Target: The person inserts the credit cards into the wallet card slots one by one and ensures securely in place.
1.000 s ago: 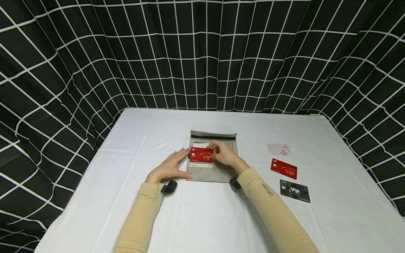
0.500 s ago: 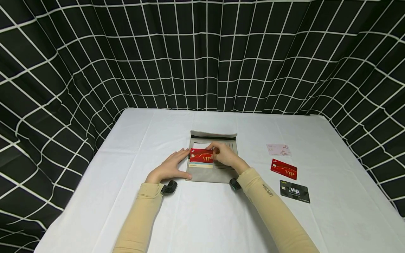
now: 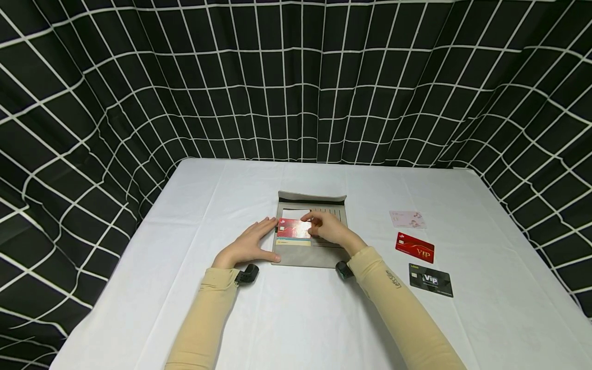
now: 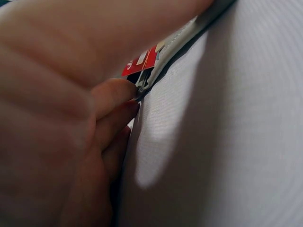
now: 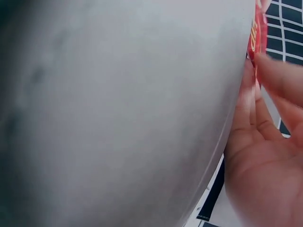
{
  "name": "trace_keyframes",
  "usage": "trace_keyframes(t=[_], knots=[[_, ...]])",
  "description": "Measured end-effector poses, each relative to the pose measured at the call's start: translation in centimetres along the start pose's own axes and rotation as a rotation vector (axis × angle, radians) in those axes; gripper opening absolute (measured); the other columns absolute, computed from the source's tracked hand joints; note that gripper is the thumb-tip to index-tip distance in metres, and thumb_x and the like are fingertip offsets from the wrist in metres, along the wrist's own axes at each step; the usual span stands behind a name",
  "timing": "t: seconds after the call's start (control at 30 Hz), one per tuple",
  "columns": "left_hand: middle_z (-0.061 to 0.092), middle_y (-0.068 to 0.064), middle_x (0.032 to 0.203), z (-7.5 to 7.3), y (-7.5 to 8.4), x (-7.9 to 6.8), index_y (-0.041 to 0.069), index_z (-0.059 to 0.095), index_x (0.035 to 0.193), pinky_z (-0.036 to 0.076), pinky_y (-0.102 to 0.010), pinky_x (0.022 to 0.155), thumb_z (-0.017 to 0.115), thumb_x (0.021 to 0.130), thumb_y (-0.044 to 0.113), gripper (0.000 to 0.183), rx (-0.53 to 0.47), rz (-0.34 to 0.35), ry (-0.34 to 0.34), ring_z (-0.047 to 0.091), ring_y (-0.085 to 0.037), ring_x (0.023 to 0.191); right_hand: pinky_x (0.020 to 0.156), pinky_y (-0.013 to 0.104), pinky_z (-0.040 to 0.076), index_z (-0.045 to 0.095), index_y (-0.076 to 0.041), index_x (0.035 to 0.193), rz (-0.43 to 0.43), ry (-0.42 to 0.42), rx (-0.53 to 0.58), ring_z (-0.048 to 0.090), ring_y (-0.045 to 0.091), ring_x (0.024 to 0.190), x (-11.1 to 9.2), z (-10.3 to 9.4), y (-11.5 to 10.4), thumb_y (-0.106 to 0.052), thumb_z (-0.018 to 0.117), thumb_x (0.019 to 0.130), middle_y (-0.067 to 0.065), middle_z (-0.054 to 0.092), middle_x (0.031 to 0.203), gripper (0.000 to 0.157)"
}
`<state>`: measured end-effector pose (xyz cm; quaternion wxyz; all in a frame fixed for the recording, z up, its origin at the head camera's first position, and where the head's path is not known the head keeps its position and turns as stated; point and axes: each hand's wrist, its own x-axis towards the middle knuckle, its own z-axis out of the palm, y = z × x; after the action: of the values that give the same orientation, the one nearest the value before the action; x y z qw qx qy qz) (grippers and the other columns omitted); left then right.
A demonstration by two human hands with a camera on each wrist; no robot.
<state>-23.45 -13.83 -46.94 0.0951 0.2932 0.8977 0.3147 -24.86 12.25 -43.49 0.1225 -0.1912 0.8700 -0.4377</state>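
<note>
A grey wallet (image 3: 300, 255) lies opened out on the white tablecloth, its far flap raised. On its left half my right hand (image 3: 327, 227) pinches the right edge of a red VIP card (image 3: 293, 228) between thumb and fingers. The right wrist view shows that pinch too, with the red card (image 5: 257, 35) at the thumb tip. Below it, a strip of a cream and blue card (image 3: 293, 242) sticks out of a slot; a white card (image 3: 295, 214) shows above. My left hand (image 3: 250, 242) has its fingers spread, fingertips and thumb resting at the wallet's left edge.
To the right on the table (image 3: 370, 318) lie a pale pink card (image 3: 407, 219), another red VIP card (image 3: 415, 247) and a black VIP card (image 3: 431, 279). A black curtain with a white grid (image 3: 319, 92) stands behind the table.
The red card has shifted slightly toward me, and its face now catches glare. My right hand has moved down a little with it. The left hand stays where it was.
</note>
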Motion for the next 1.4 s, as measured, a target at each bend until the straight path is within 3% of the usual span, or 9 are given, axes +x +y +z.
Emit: trace_keyframes(t=[0.17, 0.27, 0.4, 0.83, 1.1, 1.4], knots=[[0.021, -0.004, 0.152, 0.0, 0.1, -0.1, 0.012, 0.024, 0.148, 0.007, -0.04, 0.112, 0.075, 0.067, 0.055, 0.105, -0.005, -0.01, -0.001, 0.011, -0.021, 0.139, 0.064, 0.026, 0.043, 0.053, -0.001, 0.126, -0.035, -0.074, 0.006, 0.048, 0.016, 0.074, -0.1, 0.0, 0.3, -0.015, 0.074, 0.079, 0.006, 0.054, 0.084, 0.053], [0.021, -0.004, 0.152, -0.1, 0.1, -0.2, 0.013, 0.024, 0.148, 0.008, -0.041, 0.111, 0.075, 0.067, 0.055, 0.105, -0.01, -0.018, 0.0, 0.012, -0.021, 0.139, 0.069, 0.027, 0.043, 0.047, 0.001, 0.131, -0.053, -0.123, 0.026, 0.047, 0.019, 0.079, -0.2, 0.0, 0.2, -0.014, 0.081, 0.072, 0.01, 0.054, 0.093, 0.07], [0.021, -0.005, 0.152, -0.1, 0.1, -0.2, 0.012, 0.024, 0.148, 0.007, -0.04, 0.112, 0.076, 0.066, 0.055, 0.105, -0.015, -0.02, 0.0, 0.011, -0.021, 0.139, 0.073, 0.028, 0.041, 0.043, 0.002, 0.134, -0.049, -0.164, 0.026, 0.044, 0.021, 0.083, -0.3, 0.0, 0.1, -0.01, 0.084, 0.066, 0.012, 0.051, 0.1, 0.08], [0.022, -0.007, 0.151, 0.0, 0.1, -0.1, 0.009, 0.025, 0.147, 0.006, -0.04, 0.112, 0.077, 0.066, 0.053, 0.106, -0.028, -0.006, 0.004, 0.011, -0.021, 0.139, 0.076, 0.03, 0.041, 0.043, -0.004, 0.134, -0.05, -0.19, -0.013, 0.044, 0.023, 0.087, -0.4, -0.2, 0.1, -0.008, 0.082, 0.068, 0.011, 0.049, 0.104, 0.077], [0.022, -0.007, 0.151, 0.0, 0.2, -0.2, 0.008, 0.025, 0.147, 0.006, -0.04, 0.112, 0.077, 0.067, 0.052, 0.105, -0.031, -0.009, 0.001, 0.012, -0.022, 0.139, 0.084, 0.036, 0.042, 0.038, -0.011, 0.142, -0.013, -0.229, -0.074, 0.045, 0.024, 0.096, -0.7, -0.3, -0.5, -0.013, 0.08, 0.072, 0.011, 0.046, 0.117, 0.081], [0.021, -0.004, 0.152, 0.0, 0.1, -0.1, 0.01, 0.024, 0.148, 0.006, -0.04, 0.112, 0.076, 0.066, 0.054, 0.106, -0.013, -0.016, 0.002, 0.011, -0.02, 0.139, 0.085, 0.035, 0.042, 0.04, -0.016, 0.141, 0.025, -0.249, -0.092, 0.044, 0.022, 0.096, -0.6, -0.5, -0.7, -0.014, 0.079, 0.074, 0.009, 0.043, 0.114, 0.077]])
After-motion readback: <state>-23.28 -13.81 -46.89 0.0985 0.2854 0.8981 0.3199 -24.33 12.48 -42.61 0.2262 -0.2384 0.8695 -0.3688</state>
